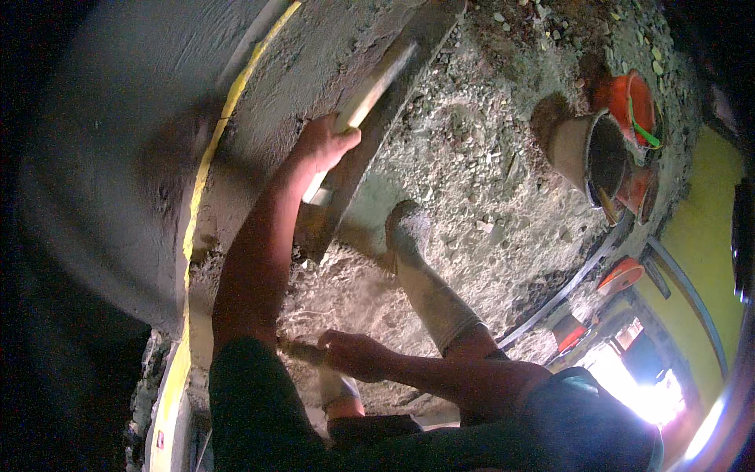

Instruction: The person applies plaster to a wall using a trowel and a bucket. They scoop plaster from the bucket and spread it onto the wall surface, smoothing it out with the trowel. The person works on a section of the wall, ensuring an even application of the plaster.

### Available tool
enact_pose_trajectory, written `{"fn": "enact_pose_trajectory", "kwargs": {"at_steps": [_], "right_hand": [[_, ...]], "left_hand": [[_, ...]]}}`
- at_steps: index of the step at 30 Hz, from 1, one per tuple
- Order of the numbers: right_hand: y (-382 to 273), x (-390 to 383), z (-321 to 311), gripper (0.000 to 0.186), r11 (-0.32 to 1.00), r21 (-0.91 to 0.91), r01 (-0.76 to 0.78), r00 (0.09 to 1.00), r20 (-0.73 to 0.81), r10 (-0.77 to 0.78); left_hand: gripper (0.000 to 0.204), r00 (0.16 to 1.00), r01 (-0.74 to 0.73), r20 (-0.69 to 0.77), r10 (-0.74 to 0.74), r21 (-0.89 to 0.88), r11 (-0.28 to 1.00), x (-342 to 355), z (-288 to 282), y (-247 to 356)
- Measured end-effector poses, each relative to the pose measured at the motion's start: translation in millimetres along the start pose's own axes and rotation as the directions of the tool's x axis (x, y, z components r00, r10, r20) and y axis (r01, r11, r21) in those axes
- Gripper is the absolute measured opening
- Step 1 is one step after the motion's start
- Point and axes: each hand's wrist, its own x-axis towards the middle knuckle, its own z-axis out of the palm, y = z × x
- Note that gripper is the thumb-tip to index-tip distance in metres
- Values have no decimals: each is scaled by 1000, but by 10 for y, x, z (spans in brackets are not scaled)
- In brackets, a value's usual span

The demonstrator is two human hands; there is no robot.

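Observation:
My left hand (326, 145) is closed around a pale wooden bar (381, 82) that runs lengthwise over a long dark grey board (346, 185), much like the handle of a plasterer's float. The board lies along the smeared grey mortar surface (295, 86). Lower down, near the middle, the fingers of my right hand (354, 355) are curled around a short brownish tool (303, 352). Its working end is in shadow beside my left arm, so its kind cannot be made out.
A yellow strip (206, 165) edges the grey surface on the left. Rubble and gravel (472, 181) cover the ground around my dusty boot (409, 232). At the right stand a mortar-crusted bucket (572, 149) and an orange bucket (629, 102). Bright light enters an opening at the lower right.

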Motion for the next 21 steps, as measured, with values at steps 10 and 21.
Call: {"fn": "enact_pose_trajectory", "kwargs": {"at_steps": [10,21], "right_hand": [[196,-12,32,51,969,-173,176,973,-117,-197],[198,0,-331,44,994,105,42,984,-175,-23]], "left_hand": [[54,873,148,-482,-78,109,983,232,-148,-789],[54,949,233,-301,-98,453,861,1223,-107,-337]]}}
